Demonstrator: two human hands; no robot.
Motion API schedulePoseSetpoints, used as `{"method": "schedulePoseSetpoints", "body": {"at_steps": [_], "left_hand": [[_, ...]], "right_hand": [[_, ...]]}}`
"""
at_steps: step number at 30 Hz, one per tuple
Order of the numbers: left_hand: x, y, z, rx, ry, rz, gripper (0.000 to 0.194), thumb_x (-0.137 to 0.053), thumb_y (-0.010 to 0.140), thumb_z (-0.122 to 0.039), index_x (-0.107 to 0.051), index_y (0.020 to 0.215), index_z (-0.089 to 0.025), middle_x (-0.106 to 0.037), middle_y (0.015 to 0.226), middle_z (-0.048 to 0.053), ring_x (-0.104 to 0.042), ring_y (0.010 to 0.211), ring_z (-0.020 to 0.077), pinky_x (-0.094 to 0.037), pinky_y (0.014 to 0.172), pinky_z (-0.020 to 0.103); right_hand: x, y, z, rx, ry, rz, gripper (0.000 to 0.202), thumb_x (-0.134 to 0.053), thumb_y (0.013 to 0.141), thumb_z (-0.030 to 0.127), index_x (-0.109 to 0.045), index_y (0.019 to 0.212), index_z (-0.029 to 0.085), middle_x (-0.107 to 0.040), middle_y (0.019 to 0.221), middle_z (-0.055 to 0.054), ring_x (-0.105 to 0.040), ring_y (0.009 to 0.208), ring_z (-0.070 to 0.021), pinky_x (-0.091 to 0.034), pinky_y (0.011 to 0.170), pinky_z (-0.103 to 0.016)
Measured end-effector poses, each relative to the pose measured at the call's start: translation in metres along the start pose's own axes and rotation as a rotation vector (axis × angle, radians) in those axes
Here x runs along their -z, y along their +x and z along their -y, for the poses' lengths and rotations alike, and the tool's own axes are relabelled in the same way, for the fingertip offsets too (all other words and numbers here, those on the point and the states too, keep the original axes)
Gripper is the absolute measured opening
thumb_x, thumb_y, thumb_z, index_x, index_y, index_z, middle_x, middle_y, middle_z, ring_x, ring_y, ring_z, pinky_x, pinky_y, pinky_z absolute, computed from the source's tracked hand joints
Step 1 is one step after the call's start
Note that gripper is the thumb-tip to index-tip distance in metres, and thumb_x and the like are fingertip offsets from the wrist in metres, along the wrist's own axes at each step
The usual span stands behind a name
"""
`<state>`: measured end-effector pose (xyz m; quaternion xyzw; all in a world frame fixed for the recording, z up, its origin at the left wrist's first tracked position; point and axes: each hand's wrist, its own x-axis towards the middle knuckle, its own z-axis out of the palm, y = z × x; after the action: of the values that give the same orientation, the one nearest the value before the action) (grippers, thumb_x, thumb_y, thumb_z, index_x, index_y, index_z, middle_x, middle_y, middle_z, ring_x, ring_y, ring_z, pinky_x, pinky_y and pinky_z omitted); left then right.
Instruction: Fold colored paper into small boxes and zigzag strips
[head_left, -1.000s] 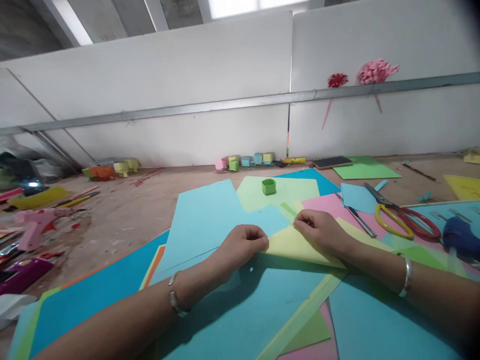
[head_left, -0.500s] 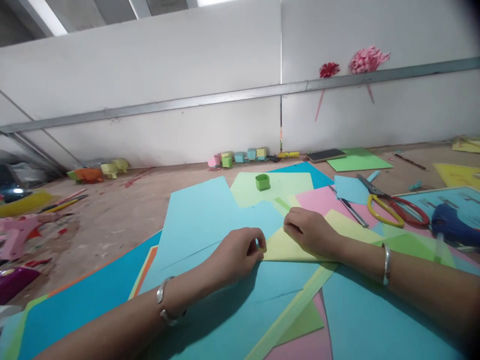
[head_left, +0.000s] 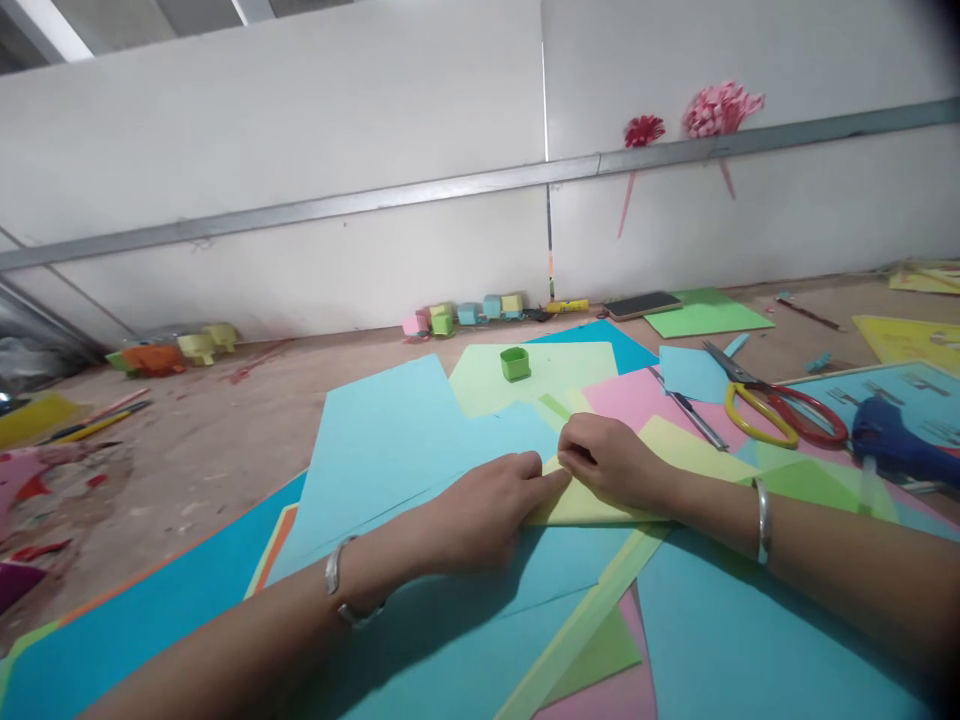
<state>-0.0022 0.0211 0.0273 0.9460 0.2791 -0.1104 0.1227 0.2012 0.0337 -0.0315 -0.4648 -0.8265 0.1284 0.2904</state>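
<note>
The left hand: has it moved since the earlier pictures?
Yes: judged against the small green box, the left hand has shifted right, toward the right hand.

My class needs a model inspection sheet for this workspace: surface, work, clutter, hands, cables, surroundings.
Surface: brown tabletop, marked, partly covered by coloured sheets.
Work in hand: yellow paper on light blue sheets, straight edge toward the person.
Clutter: scissors, craft knife and blue glue gun to the right; green box on a pale green sheet.
Hands: left hand, index finger extended over the yellow paper; right hand, fingers curled at it; grip unclear.
Cables: nothing seen.
Surroundings: white wall with metal rail; red flower and pink flower at the rail.
</note>
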Motion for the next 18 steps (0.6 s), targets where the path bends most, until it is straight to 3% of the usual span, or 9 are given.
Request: {"method": "schedulePoseSetpoints", "body": {"at_steps": [4,7,10,14,18], "left_hand": [[-0.004,-0.009,-0.005,-0.021,0.11,0.036,0.075,-0.046,0.069,0.003,-0.039,0.138,-0.023,-0.054,0.095,0.006,-0.047,0.077,0.0188,-0.036,0.062,0.029],[-0.007,-0.017,-0.01,-0.041,0.205,0.027,0.078,-0.05,0.069,0.002,-0.036,0.142,-0.023,-0.056,0.096,0.007,-0.048,0.077,0.0194,-0.036,0.061,0.029],[-0.012,-0.021,-0.015,-0.081,0.27,-0.029,0.072,-0.052,0.072,-0.001,-0.038,0.14,-0.021,-0.058,0.096,0.007,-0.049,0.077,0.0205,-0.036,0.06,0.03],[-0.021,-0.02,-0.019,-0.115,0.386,-0.11,0.05,-0.045,0.087,-0.005,-0.044,0.134,-0.018,-0.06,0.096,0.007,-0.052,0.077,0.0204,-0.036,0.056,0.032],[-0.029,-0.017,-0.024,-0.066,0.509,-0.077,0.039,-0.047,0.09,-0.007,-0.05,0.128,-0.014,-0.062,0.092,0.007,-0.053,0.072,0.0189,-0.033,0.051,0.032]], "right_hand": [[-0.001,-0.001,0.001,0.005,-0.007,-0.015,0.022,-0.052,0.081,0.006,-0.046,0.064,0.019,-0.05,0.066,0.001,-0.044,0.061,-0.012,-0.031,0.056,-0.025],[-0.001,-0.001,0.001,0.011,-0.024,-0.016,0.022,-0.052,0.082,0.007,-0.047,0.065,0.019,-0.05,0.067,0.001,-0.044,0.062,-0.0122,-0.031,0.057,-0.025],[0.0,0.0,0.001,0.023,-0.045,-0.007,0.02,-0.052,0.083,0.007,-0.048,0.066,0.019,-0.052,0.069,0.0,-0.047,0.064,-0.0127,-0.032,0.058,-0.025],[0.0,-0.002,0.0,0.041,-0.096,0.0,0.02,-0.052,0.085,0.008,-0.049,0.068,0.018,-0.054,0.071,-0.001,-0.048,0.065,-0.0131,-0.033,0.058,-0.025],[-0.002,-0.004,0.003,0.074,-0.186,-0.002,0.021,-0.047,0.089,0.009,-0.051,0.069,0.018,-0.053,0.072,-0.002,-0.044,0.064,-0.0135,-0.03,0.058,-0.026]]}}
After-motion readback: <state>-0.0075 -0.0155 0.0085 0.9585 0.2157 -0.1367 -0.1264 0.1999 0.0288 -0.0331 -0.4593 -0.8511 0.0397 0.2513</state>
